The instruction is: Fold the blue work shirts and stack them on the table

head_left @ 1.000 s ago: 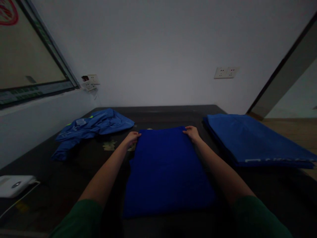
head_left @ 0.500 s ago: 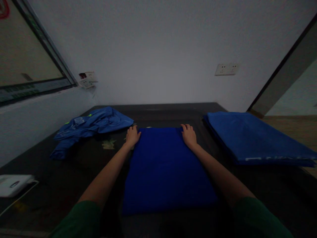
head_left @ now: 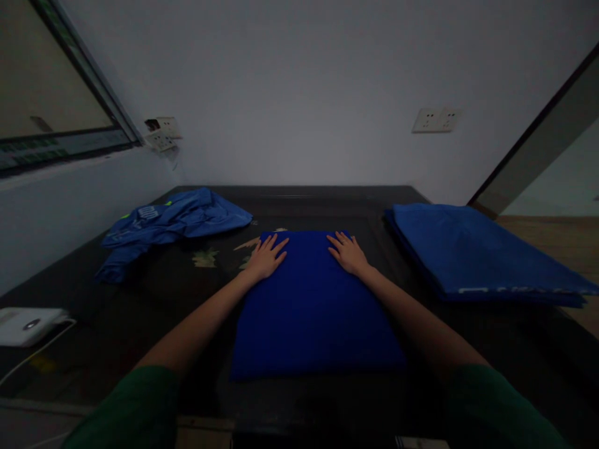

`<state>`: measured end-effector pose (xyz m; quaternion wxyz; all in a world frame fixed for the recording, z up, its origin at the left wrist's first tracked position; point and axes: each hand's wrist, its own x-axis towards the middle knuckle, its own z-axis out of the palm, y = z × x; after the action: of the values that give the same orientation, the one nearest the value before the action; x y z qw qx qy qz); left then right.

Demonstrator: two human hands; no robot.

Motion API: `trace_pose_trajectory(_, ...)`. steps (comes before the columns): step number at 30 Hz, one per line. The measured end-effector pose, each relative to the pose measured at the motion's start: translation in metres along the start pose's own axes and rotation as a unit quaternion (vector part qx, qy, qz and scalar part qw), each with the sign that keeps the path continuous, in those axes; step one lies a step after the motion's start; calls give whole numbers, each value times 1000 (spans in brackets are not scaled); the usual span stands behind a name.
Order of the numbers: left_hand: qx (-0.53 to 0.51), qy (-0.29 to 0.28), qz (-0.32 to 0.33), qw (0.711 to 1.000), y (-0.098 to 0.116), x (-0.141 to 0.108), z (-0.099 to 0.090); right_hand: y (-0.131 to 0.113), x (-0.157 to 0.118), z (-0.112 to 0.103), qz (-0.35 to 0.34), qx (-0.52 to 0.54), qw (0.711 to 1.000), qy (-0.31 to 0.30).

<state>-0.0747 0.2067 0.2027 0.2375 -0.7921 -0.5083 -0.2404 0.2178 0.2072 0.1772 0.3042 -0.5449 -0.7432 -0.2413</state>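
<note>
A dark, glossy table is carrying several things around the person's hands. Directly beneath the spread fingers of the left hand and right hand, a deep-blue folded cloth is lying flat, stretching toward the near side. Beyond the left hand and out to its left, a crumpled blue garment with white lettering is sprawling. Just left of that hand, a pale leaf pattern is showing on the tabletop. Well to the left and nearer, a white device is sitting, a white cable trailing from it. Right of the right hand, a folded blue fabric stack is resting.
</note>
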Motion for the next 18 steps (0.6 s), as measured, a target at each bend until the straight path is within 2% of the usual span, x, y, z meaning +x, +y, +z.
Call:
trace_pose_trajectory(3,-12,22,10,1000,13,-26,-16,-11,-20,-18,-22,5,999,36)
trace_pose_trajectory(5,-58,-20,47,997,25,-55,-24,-20,-43,-27,-65,24,997,37)
trace_pose_trajectory(8,-103,-114,115,981,39,-97,-28,-28,-84,-29,-119,46,992,-24)
trace_pose_trajectory(10,-83,-132,133,979,43,-116,-26,-26,-105,-24,-122,40,990,-60)
trace_pose_trajectory(14,-23,-84,131,988,39,-128,-18,-12,-123,-10,-103,19,993,-49)
trace_pose_trajectory(18,19,-55,62,996,27,-130,-15,-5,-124,-10,-105,14,994,-23)
